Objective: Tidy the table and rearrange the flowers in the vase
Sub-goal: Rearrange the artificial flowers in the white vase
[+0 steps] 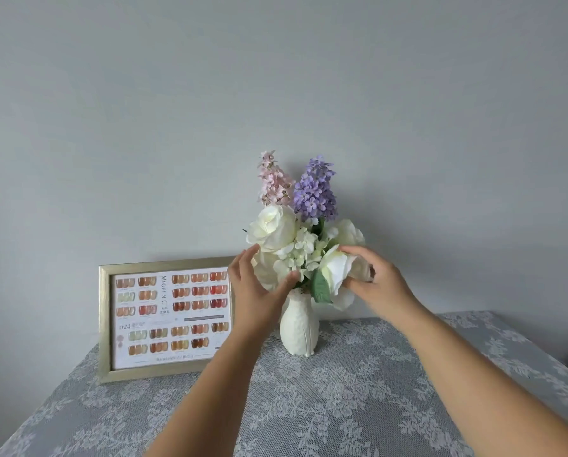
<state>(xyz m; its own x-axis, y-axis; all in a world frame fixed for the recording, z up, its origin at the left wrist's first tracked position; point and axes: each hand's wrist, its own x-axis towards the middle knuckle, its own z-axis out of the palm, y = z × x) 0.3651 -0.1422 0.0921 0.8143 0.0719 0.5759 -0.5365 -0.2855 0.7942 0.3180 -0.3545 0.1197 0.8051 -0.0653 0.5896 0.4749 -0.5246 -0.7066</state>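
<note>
A white textured vase (pixel 298 328) stands upright on the lace-covered table (pixel 358 390) near the wall. It holds white roses (pixel 273 227), a small white hydrangea cluster (pixel 300 250), a pink flower spike (pixel 271 178) and a purple one (pixel 315 189). My left hand (pixel 255 289) cups the lower left of the bouquet, fingers spread, thumb touching the hydrangea. My right hand (pixel 376 285) pinches a white rose (pixel 333 265) at the lower right between thumb and fingers.
A gold picture frame (pixel 165 319) with a nail-colour chart leans against the grey wall, left of the vase and partly behind my left hand. The table's right edge (pixel 546 351) falls away at the right.
</note>
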